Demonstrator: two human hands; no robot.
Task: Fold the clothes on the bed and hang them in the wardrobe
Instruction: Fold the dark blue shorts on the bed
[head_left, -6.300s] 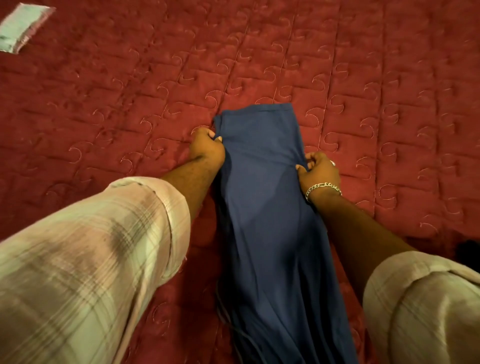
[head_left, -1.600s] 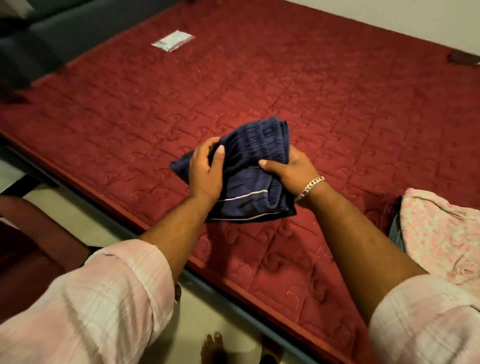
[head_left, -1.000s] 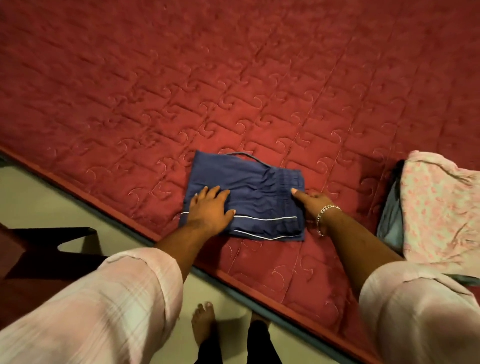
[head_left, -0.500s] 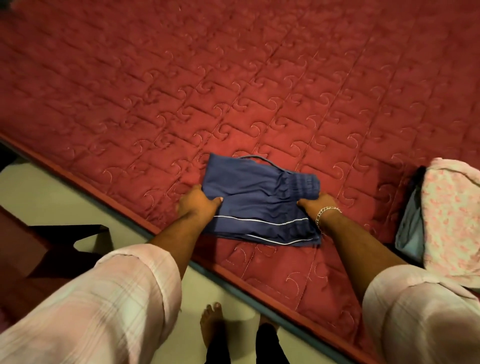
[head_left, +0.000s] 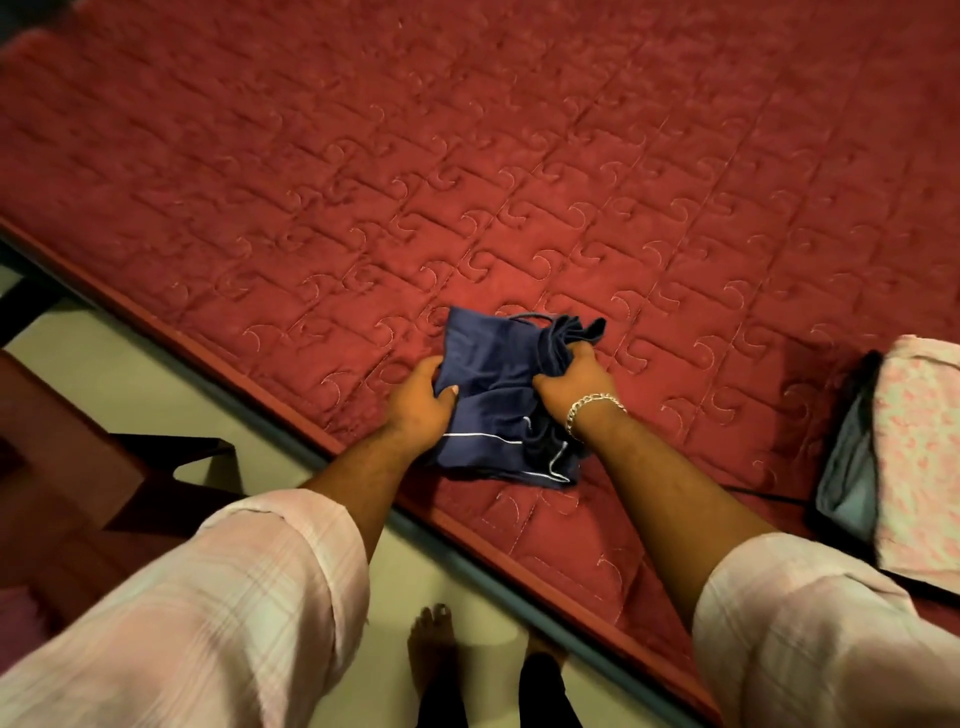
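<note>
Head view: my left hand (head_left: 422, 401) and right hand (head_left: 570, 383) both grip the folded navy shorts (head_left: 498, 395) near the bed (head_left: 519, 182) edge; I judge lifting evenly should keep the folds from slipping.

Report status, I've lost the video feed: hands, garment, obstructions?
Both hands, left hand and right hand, grip navy shorts on red bed. Pink folded pile right, clear.
</note>
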